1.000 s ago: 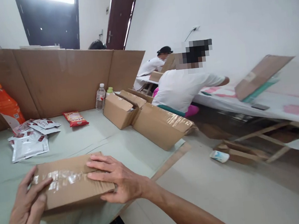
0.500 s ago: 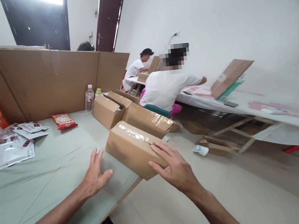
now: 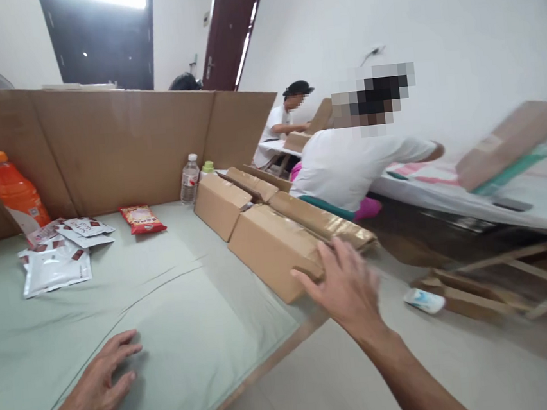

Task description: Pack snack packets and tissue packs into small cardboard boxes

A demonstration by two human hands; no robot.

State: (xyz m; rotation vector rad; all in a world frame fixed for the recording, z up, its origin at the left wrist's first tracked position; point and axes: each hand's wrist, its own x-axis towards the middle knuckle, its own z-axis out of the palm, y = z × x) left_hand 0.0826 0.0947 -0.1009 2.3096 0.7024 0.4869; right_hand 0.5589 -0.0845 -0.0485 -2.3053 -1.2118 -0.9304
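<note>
At the right edge of the table sits a brown cardboard box point(image 3: 275, 250) with clear tape on top, set against other cardboard boxes point(image 3: 222, 203). My right hand point(image 3: 343, 282) rests at the near end of this box, fingers spread and partly blurred, not wrapped round it. Low on the left, my left hand point(image 3: 104, 379) hovers over or lies on the green tablecloth point(image 3: 183, 329), fingers apart and holding nothing. Farther back lie silver-white packets point(image 3: 59, 267) and a red snack packet point(image 3: 142, 219).
An orange bottle point(image 3: 18, 194) and a clear water bottle point(image 3: 190, 179) stand before a cardboard screen point(image 3: 136, 141). Beyond the boxes, a person in a white shirt point(image 3: 342, 166) sits at another table. A cup point(image 3: 424, 300) and an open box point(image 3: 471, 299) are low on the right.
The taped box has moved back against the other boxes. My left hand has drawn away, lower and to the left. The view has swung slightly left.
</note>
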